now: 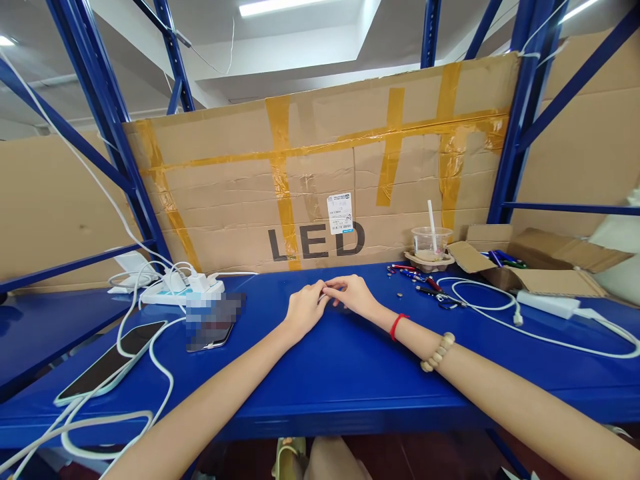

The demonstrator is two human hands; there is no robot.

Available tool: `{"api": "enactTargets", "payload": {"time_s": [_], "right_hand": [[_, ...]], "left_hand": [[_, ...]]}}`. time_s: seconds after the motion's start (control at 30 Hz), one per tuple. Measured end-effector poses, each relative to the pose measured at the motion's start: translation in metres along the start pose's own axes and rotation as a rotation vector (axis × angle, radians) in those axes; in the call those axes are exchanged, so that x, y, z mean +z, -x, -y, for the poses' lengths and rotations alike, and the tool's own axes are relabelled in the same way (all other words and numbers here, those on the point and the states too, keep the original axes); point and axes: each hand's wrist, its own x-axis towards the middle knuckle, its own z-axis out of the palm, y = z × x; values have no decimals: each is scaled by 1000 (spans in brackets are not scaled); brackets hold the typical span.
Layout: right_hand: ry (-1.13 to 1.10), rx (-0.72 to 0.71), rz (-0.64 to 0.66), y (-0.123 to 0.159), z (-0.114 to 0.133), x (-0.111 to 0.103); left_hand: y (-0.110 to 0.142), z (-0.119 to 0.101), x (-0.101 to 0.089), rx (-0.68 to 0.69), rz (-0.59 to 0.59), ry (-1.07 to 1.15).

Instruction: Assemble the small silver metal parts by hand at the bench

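Over the middle of the blue table [360, 387], my left hand [306, 311] and my right hand [353, 293] meet at the fingertips. The left fingers are curled closed, with a small, pale, thin bit showing at them. My right thumb and forefinger pinch at the same spot, against the left fingertips. What they hold is too small and too covered to name. A tiny dark piece [399, 295] lies on the table to the right of my right hand.
At left are a power strip [165, 293] with white cables, a phone [113, 363] and a partly blurred dark device [215, 323]. Pens [425, 280], a white cable [493, 308], a plastic cup [431, 241] and an open carton [555, 281] lie right. Taped cardboard [225, 207] stands behind.
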Motion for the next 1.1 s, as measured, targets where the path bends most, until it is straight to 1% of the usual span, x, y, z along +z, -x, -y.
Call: {"api": "enactTargets", "payload": {"time_s": [0.13, 0.4, 0.6, 0.93, 1.1], "right_hand": [[-61, -5, 11, 0, -1, 1], [107, -75, 13, 5, 5, 3], [147, -57, 21, 5, 6, 7], [112, -89, 37, 3, 2, 7], [8, -80, 42, 5, 5, 7]], "left_hand": [[0, 0, 1, -11, -19, 6], [-1, 1, 4, -23, -67, -37], [-1, 4, 6, -13, -107, -28], [-2, 4, 6, -24, -99, -37], [0, 3, 3, -27, -84, -1]]}}
